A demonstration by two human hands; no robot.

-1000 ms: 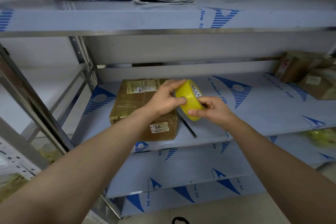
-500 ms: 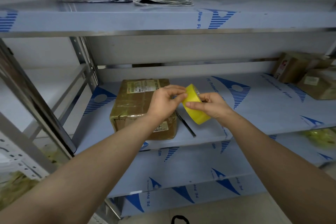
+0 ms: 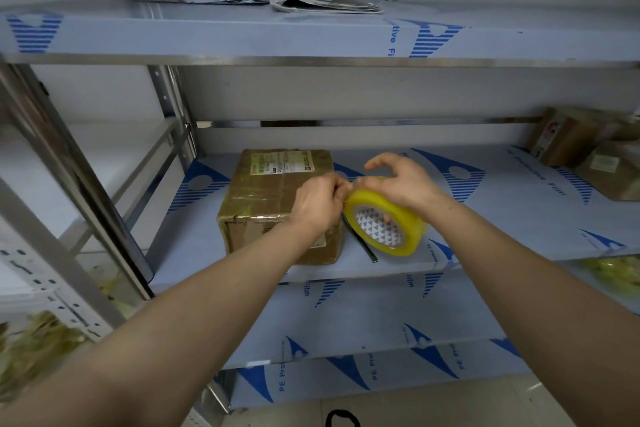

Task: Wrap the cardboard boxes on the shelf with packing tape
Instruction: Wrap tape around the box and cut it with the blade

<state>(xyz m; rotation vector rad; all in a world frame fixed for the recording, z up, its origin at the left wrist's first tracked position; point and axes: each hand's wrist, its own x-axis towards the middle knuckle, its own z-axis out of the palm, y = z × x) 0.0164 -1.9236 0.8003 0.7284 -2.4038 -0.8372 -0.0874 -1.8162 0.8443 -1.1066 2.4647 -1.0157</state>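
Observation:
A brown cardboard box point(image 3: 270, 198) with a shipping label and glossy tape on it sits on the middle shelf point(image 3: 502, 204). Just right of it I hold a yellow roll of packing tape point(image 3: 384, 222) above the shelf, its open core facing me. My right hand point(image 3: 405, 184) grips the roll from above, thumb on its rim. My left hand point(image 3: 320, 201) pinches at the tape's edge on top of the roll, in front of the box's right corner.
A thin dark strip point(image 3: 360, 239) lies on the shelf between box and roll. Two more taped boxes point(image 3: 588, 149) stand at the shelf's far right. Folded papers point(image 3: 325, 2) lie on the upper shelf. A steel upright point(image 3: 173, 107) stands left of the box.
The roll has tipped down and turned so its core faces me. My right hand moved over its top, and my left fingers closed onto the tape's edge.

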